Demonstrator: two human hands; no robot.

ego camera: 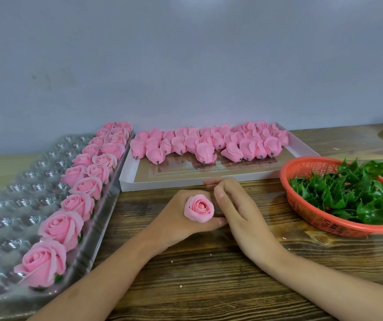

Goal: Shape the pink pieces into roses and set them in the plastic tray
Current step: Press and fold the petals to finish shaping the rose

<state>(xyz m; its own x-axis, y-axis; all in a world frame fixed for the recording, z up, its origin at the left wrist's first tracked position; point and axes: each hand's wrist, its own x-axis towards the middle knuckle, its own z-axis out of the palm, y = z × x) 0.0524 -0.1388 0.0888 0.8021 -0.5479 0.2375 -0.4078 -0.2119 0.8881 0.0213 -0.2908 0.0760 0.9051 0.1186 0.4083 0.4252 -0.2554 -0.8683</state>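
Note:
My left hand (174, 218) grips a small pink rose (199, 208) over the wooden table, fingers curled round its base and the bloom facing up. My right hand (232, 205) sits just to the rose's right, its fingers bent and touching the rose's outer petals. Several finished pink roses (86, 184) stand in two rows along the right side of the clear plastic tray (12, 205) at the left. Several unshaped pink pieces (209, 142) lie in the white flat box (185, 179) behind my hands.
An orange mesh basket (313, 205) full of green leaf calyxes (347, 193) stands at the right. A grey wall rises behind the table. The plastic tray's left cells hold nothing. Bare wooden tabletop (209, 274) lies in front of my hands.

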